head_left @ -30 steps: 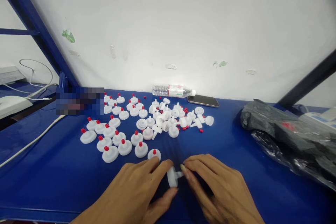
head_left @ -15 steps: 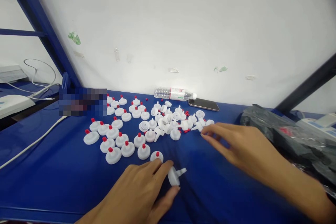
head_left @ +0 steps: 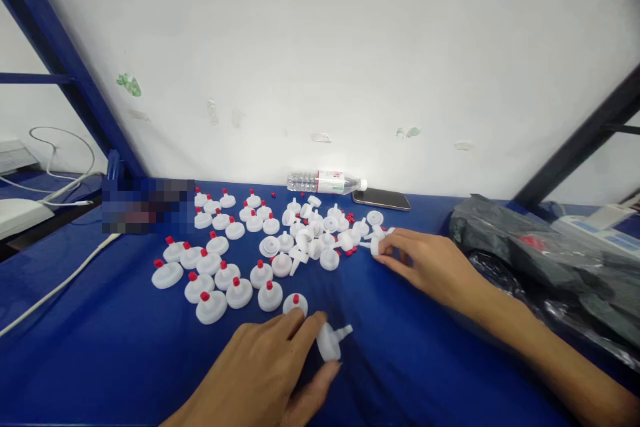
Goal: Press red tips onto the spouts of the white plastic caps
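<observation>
Held a white cap [head_left: 330, 341] sideways in the left hand [head_left: 273, 373], pinched between thumb and forefinger with its spout pointing toward the right hand, bare of any red tip; gripped that way, most likely, to leave the spout end open and reachable. Rested low on the blue table [head_left: 100, 353], close to the body. Stretched the right hand [head_left: 425, 263] well ahead and off to the right of the left one, fingers curled down at the near edge of the loose pile of uncapped white caps [head_left: 320, 230] and scattered red tips [head_left: 351, 251]. Touched a white piece [head_left: 376, 245] there with the fingertips; could not tell whether anything was actually pinched or only brushed. Just beyond the left hand's knuckles, one finished cap with red tip [head_left: 295, 303]; farther ahead and leftward of it, rows of finished caps with red tips [head_left: 215, 273] standing upright, apparently set apart from the unfinished heap. Past the pile, against the white wall [head_left: 320, 47], a water bottle [head_left: 325, 181] lying on its side beside a phone [head_left: 381, 199]. Off to the right of the right forearm, a crumpled black plastic bag [head_left: 540, 247].
</observation>
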Motion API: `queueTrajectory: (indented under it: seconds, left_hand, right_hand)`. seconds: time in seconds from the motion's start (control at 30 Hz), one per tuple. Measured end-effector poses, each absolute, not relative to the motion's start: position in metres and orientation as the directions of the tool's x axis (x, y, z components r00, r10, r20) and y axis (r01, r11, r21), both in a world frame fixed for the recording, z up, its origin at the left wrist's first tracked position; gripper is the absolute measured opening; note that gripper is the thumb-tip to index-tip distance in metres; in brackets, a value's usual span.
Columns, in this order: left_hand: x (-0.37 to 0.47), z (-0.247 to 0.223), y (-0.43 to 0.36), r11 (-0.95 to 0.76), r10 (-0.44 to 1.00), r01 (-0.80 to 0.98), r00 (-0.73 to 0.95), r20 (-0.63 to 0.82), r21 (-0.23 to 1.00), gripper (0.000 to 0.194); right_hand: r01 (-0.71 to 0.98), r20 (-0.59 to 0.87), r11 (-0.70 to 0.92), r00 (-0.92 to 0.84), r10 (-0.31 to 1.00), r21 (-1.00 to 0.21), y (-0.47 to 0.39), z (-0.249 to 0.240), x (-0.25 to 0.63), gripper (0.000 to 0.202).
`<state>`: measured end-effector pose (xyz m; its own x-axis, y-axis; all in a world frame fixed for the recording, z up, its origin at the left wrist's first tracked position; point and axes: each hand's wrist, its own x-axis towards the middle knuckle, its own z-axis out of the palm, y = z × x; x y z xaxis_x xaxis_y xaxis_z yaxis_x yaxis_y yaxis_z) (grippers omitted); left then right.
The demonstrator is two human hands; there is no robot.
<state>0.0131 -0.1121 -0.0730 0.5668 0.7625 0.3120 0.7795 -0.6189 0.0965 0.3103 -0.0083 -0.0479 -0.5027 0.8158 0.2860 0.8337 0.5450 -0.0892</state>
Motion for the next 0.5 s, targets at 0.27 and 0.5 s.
queueTrajectory:
  seconds: [0.27,0.5]
  left_hand:
    - [0.012,-0.074,-0.112,-0.617,0.76,0.783,0.569,0.314,0.075,0.037]
    - [0.012,-0.076,-0.112,-0.615,0.763,0.784,0.568,0.31,0.077,0.038]
  right_hand:
    - [0.871,0.27,0.459,-0.406,0.873,-0.175,-0.013,-0.046,0.306,0.019]
    - [0.906,0.182,0.382,-0.351,0.919,-0.183,-0.013,-0.036,0.312,0.023]
